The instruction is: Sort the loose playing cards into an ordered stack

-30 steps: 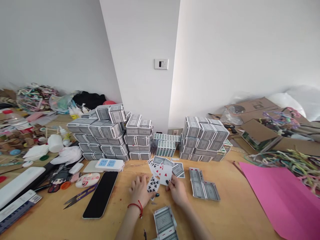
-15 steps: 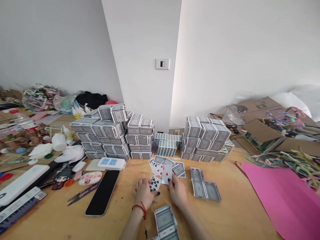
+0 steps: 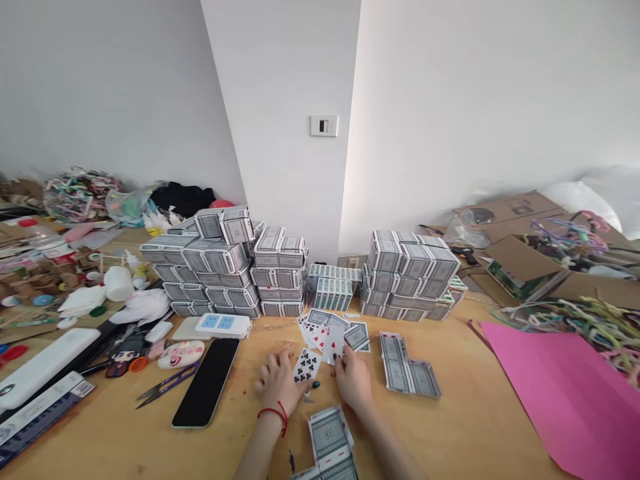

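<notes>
My left hand (image 3: 280,380), with a red string on its wrist, rests on the table with fingers spread. Beside its fingers and thumb lies a face-up ten of clubs (image 3: 307,364). My right hand (image 3: 354,381) pinches the near right edge of a hearts playing card (image 3: 333,341), which is tilted up from the table. Behind it is a loose spread of playing cards (image 3: 320,319), some face up and others face down. Close to my forearms sits an L-shaped piece built of cards (image 3: 329,432). A similar L-shaped card piece (image 3: 397,365) lies right of my right hand.
Stacked card blocks stand at the back left (image 3: 215,257) and back right (image 3: 415,267), with green-patterned card boxes (image 3: 333,293) between. On the left are a phone (image 3: 206,383), scissors (image 3: 167,387) and a power strip (image 3: 223,325). Pink paper (image 3: 560,400) lies at the right.
My left hand has slid slightly left and its fingers have spread, uncovering more of the ten of clubs. The hearts card in my right hand has tilted up.
</notes>
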Demonstrator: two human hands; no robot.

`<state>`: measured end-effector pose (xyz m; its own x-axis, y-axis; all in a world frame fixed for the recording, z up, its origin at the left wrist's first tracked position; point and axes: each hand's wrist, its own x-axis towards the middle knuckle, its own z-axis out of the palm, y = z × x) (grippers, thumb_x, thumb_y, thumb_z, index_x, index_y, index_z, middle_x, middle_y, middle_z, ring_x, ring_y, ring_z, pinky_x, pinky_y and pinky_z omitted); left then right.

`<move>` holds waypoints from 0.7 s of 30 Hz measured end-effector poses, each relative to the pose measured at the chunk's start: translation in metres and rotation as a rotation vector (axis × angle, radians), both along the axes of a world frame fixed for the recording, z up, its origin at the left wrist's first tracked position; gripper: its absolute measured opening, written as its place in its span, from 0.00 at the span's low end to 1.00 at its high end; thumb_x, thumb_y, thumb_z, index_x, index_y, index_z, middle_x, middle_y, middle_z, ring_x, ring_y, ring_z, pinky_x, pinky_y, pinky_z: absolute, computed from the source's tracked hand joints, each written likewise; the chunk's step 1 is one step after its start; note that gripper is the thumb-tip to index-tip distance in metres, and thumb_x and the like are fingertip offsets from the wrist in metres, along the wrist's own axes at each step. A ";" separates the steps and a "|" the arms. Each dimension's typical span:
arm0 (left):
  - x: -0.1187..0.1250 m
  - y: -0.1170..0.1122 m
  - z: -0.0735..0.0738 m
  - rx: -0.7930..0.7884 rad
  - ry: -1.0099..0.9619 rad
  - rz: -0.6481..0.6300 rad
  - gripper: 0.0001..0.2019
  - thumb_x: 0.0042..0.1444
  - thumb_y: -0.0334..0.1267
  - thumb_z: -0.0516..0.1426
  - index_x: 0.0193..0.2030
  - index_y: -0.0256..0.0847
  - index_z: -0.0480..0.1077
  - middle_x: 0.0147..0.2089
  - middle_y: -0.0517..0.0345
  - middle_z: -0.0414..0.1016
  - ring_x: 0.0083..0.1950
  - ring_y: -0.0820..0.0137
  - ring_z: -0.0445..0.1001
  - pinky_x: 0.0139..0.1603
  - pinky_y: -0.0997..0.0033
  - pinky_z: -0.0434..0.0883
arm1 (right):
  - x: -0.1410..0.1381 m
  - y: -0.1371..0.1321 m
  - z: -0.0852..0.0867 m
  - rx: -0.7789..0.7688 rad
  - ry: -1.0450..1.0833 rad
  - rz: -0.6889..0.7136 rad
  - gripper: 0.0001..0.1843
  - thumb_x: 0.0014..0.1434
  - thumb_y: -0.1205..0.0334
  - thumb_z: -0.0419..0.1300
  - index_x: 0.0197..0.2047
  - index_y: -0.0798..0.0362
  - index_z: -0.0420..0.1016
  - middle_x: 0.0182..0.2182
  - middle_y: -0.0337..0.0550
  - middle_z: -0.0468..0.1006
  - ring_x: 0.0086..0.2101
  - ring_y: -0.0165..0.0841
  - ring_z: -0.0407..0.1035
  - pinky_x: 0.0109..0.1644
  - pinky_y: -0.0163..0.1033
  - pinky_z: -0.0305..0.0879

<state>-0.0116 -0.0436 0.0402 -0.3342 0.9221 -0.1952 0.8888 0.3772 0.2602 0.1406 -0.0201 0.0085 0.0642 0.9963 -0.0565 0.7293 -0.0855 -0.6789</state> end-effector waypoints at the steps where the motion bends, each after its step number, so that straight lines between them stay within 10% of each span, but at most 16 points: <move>1: -0.001 0.000 0.000 -0.006 0.000 -0.008 0.34 0.35 0.54 0.57 0.51 0.47 0.56 0.49 0.49 0.57 0.49 0.54 0.57 0.42 0.58 0.56 | -0.001 0.000 0.000 -0.007 0.023 0.010 0.06 0.55 0.65 0.47 0.33 0.52 0.64 0.22 0.38 0.74 0.26 0.30 0.70 0.28 0.29 0.55; 21: -0.008 -0.004 0.000 0.017 0.009 -0.191 0.30 0.40 0.54 0.54 0.54 0.63 0.54 0.47 0.55 0.58 0.46 0.56 0.58 0.41 0.59 0.55 | -0.005 0.006 0.000 -0.040 0.273 -0.034 0.05 0.53 0.65 0.46 0.29 0.53 0.61 0.21 0.40 0.76 0.18 0.30 0.68 0.19 0.29 0.54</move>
